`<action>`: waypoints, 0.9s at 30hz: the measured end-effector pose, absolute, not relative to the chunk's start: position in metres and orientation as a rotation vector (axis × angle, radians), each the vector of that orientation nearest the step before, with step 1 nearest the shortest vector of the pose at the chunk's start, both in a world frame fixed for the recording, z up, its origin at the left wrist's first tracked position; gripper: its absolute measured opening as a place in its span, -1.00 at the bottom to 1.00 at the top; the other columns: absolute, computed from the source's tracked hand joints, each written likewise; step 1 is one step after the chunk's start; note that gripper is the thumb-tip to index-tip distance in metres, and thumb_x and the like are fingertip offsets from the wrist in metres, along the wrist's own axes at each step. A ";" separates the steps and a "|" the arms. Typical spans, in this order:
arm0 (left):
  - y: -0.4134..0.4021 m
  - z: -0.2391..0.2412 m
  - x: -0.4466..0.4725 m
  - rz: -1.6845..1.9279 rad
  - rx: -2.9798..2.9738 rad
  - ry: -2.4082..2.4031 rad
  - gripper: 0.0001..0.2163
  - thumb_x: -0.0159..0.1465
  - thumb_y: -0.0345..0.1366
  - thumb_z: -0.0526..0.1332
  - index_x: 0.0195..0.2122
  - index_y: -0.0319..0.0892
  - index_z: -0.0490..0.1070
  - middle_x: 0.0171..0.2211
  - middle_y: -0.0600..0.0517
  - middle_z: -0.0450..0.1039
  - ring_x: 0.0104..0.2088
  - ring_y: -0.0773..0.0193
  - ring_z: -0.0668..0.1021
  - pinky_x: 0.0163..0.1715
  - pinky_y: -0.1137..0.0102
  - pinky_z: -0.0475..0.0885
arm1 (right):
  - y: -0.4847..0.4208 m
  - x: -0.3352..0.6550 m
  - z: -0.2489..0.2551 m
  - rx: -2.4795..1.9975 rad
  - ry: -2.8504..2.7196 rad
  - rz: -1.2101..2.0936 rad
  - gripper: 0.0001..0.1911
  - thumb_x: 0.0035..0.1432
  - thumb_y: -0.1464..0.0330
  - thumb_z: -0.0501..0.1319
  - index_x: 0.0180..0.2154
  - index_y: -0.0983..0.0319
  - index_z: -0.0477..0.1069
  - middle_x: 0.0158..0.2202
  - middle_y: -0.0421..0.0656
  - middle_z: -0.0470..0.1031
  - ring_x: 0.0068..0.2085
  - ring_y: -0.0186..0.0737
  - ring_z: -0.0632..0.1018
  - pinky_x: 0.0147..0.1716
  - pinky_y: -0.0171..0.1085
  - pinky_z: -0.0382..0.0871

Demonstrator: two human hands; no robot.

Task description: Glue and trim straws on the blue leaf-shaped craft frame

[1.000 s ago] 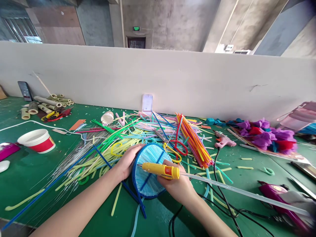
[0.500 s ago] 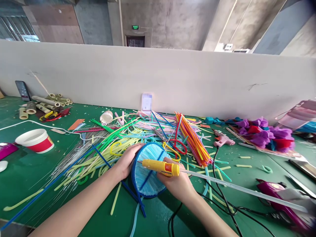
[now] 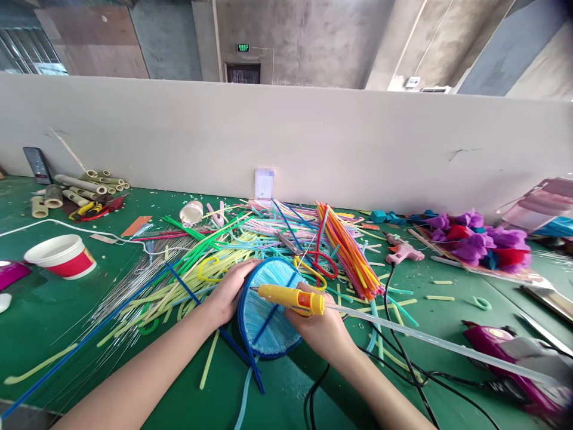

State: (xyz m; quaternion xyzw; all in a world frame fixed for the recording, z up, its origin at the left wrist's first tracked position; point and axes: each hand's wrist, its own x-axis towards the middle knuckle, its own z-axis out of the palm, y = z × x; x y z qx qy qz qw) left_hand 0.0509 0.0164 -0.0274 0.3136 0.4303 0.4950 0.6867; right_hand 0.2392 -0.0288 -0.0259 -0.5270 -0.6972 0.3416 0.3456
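A round light-blue fan-like piece [image 3: 268,322] with a dark blue rim stands tilted on the green table [image 3: 54,322]. My left hand [image 3: 230,291] grips its left edge. My right hand [image 3: 320,331] is wrapped round a yellow glue gun [image 3: 289,298] whose tip points left across the piece's face. A long clear glue stick [image 3: 439,346] runs out of the gun's back to the right.
A heap of coloured straws [image 3: 268,239] lies behind the piece, with orange ones [image 3: 349,251] to the right. A red-and-white cup [image 3: 60,255] stands at left. A pink glue gun [image 3: 403,251], purple flowers [image 3: 478,245], black cables [image 3: 403,358] and a magenta tool [image 3: 514,358] lie at right.
Hardly anything has moved; the view has shifted slightly, and both hands keep their grip on the piece and the glue gun.
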 end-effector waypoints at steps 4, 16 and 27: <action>0.017 -0.029 0.051 1.110 0.722 0.951 -0.84 0.14 -0.23 0.33 -0.29 -0.19 0.55 -0.26 -0.04 0.63 -0.27 0.16 0.60 -0.21 0.35 0.44 | -0.028 0.240 -0.026 -1.387 -1.827 0.847 -0.82 -0.04 0.37 0.14 -0.53 0.14 0.10 -0.61 -0.34 0.18 -0.56 -0.36 0.23 -0.58 -0.33 0.04; 0.016 -0.028 0.051 1.117 0.720 0.927 -0.82 0.11 -0.23 0.36 -0.29 -0.20 0.57 -0.28 -0.04 0.63 -0.28 0.17 0.61 -0.24 0.37 0.44 | -0.027 0.240 -0.028 -1.410 -1.832 0.749 -0.80 -0.01 0.38 0.12 -0.53 0.14 0.07 -0.63 -0.34 0.16 -0.58 -0.37 0.23 -0.59 -0.34 0.01; 0.016 -0.027 0.051 1.114 0.704 0.925 -0.82 0.11 -0.24 0.36 -0.28 -0.19 0.58 -0.33 -0.01 0.63 -0.33 0.18 0.61 -0.28 0.37 0.45 | -0.025 0.242 -0.029 -1.410 -1.820 0.736 -0.84 0.03 0.37 0.12 -0.51 0.15 0.12 -0.61 -0.32 0.20 -0.57 -0.35 0.26 -0.58 -0.33 0.01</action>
